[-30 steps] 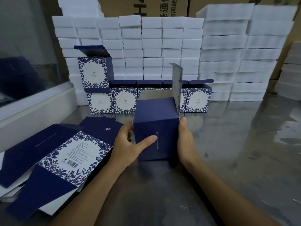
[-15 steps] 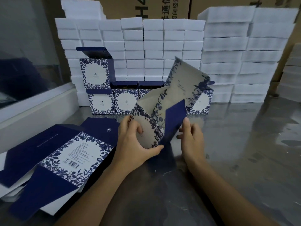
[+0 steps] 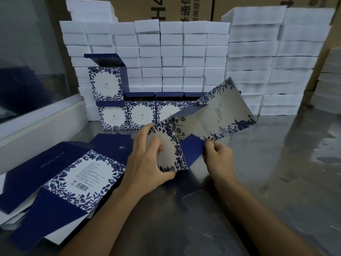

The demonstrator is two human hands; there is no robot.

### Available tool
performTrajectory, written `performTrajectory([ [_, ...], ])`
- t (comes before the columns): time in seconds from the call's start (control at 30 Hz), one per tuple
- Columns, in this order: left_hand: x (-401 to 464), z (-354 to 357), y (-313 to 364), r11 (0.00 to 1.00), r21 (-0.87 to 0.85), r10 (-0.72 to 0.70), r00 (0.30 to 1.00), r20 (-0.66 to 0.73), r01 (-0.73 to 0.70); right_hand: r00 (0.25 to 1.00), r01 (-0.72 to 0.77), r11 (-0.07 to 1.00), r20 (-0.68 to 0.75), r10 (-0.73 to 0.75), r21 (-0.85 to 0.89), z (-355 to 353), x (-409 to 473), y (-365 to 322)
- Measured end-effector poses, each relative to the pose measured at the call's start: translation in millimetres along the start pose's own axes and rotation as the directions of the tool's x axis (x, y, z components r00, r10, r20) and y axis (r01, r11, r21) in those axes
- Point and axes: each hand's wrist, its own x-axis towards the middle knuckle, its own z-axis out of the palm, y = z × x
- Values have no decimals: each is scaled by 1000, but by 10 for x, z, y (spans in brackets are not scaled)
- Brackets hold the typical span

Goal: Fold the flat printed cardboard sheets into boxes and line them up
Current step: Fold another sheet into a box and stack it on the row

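You hold a partly folded cardboard sheet point(image 3: 206, 126) above the steel table point(image 3: 267, 172), its blue floral panels spread out and rising toward the upper right. Your left hand point(image 3: 147, 163) grips the sheet's near-left panel, with the thumb curled under the lower edge and the fingers bent over the printed face. Your right hand point(image 3: 217, 159) pinches the sheet's lower edge just beside a dark blue flap, its fingers curled. The two hands sit apart, with the folded panel and the blue flap between them. To your left, a pile of flat sheets point(image 3: 73, 178) lies on the table, the top one showing a white text panel with a barcode framed in blue leaves. At the back, a row of folded boxes point(image 3: 140, 115) stands with lids open, partly hidden behind the sheet you hold. One more folded box point(image 3: 106, 84) sits on top of the row's left end, its lid raised. Behind them rise stacks of white foam blocks point(image 3: 184, 52), and further back stand brown cartons point(image 3: 184, 8) with printing.
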Motion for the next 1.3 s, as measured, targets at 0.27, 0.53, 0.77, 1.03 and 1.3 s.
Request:
performTrajectory([
  [0.27,-3,53,-14,999,49,7,999,-41,-5,995,-32,998,94,27,56,59,-47,2],
  [0.53,-11,47,-27,996,82,-23,999,-49,27,979,-70,997,196,64,23,73,-58,-15],
  [0.77,0,74,-21,990,121,-62,995,-72,71,953,-102,994,288,89,31,149,-195,-68],
  [1.03,1,71,-48,981,184,-58,996,-64,69,902,-179,983,405,149,37,208,-283,-107],
  [1.3,6,20,-6,979,-120,-189,962,-200,167,962,-203,971,208,174,124,217,-229,-102],
])
